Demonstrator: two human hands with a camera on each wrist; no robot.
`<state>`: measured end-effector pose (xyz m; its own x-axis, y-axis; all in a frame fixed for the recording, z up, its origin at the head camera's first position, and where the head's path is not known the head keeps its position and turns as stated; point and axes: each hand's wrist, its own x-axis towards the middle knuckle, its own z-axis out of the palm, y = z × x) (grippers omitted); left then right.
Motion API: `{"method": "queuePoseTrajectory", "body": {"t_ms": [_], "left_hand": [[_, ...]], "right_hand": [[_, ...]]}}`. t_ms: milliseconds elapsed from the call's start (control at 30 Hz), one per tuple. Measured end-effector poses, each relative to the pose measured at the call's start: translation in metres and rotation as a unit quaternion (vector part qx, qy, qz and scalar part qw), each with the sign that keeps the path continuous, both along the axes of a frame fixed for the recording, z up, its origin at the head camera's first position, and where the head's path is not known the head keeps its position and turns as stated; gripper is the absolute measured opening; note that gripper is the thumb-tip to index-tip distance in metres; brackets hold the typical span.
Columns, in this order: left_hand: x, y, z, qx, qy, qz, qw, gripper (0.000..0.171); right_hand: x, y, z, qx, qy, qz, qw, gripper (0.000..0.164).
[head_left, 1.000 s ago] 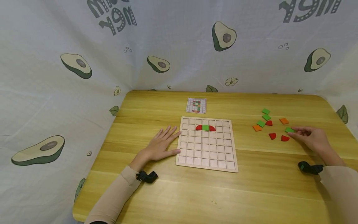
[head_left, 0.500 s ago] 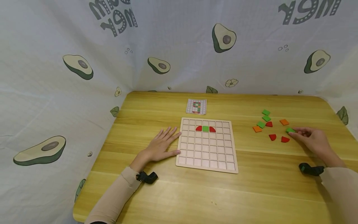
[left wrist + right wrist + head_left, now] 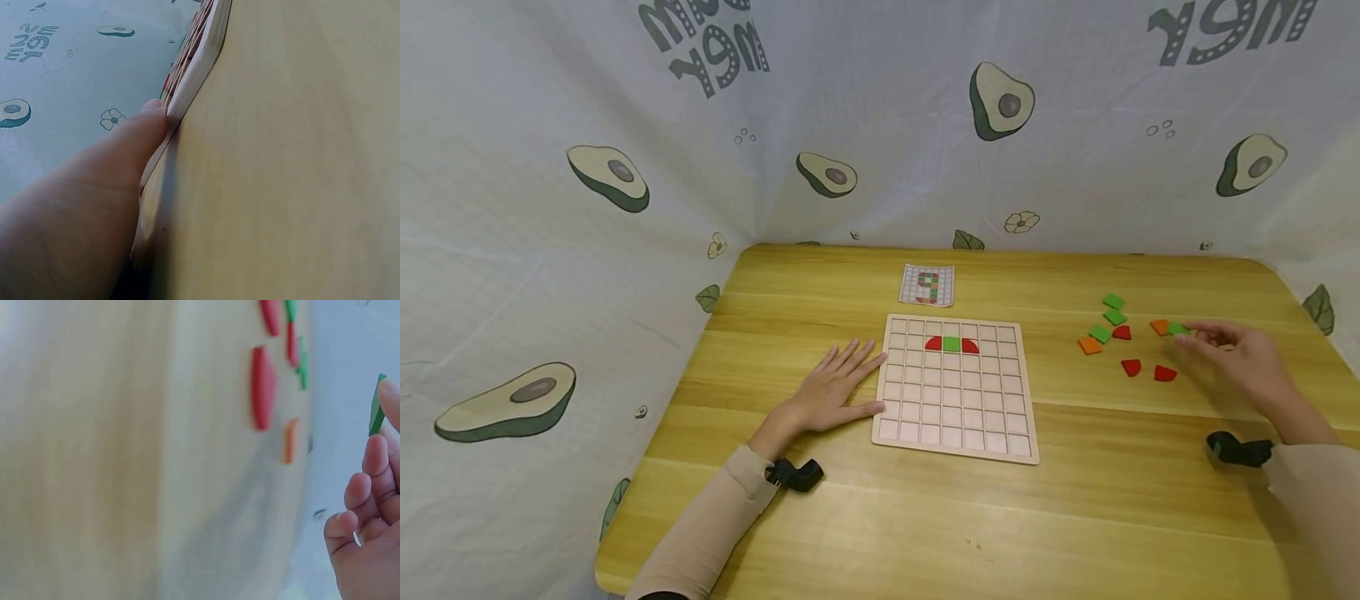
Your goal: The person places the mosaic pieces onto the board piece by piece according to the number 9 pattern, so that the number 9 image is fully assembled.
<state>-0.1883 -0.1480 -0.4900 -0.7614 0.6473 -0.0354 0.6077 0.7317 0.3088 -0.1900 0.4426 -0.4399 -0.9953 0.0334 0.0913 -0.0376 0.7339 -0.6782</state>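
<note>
above the counter [image 3: 925, 525], right grip [image 3: 1246, 360] pinches 1 green tile [image 3: 376, 407], long axis near-upright in right wrist view; spread left grip [image 3: 829, 392] touches board [image 3: 951, 408].

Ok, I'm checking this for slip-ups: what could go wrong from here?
The right hand pinches the green tile near one end, so it might slip. Loose red pieces lie between that tile and the board; a low carry could knock them. The left hand touches only the board's left edge, so the board might shift if a piece is pressed in.
</note>
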Motion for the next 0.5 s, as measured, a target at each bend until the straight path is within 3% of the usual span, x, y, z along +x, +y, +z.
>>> {"method": "queuePoseTrajectory", "body": {"t_ms": [267, 500], "left_hand": [[-0.001, 0.0, 0.001, 0.009, 0.006, -0.005, 0.9999, 0.08], [0.0, 0.0, 0.001, 0.012, 0.003, -0.005, 0.9999, 0.08]], "right_hand": [[0.0, -0.031, 0.028, 0.022, 0.001, 0.011, 1.0, 0.049], [0.0, -0.053, 0.036, -0.002, -0.004, 0.019, 1.0, 0.047]]}}
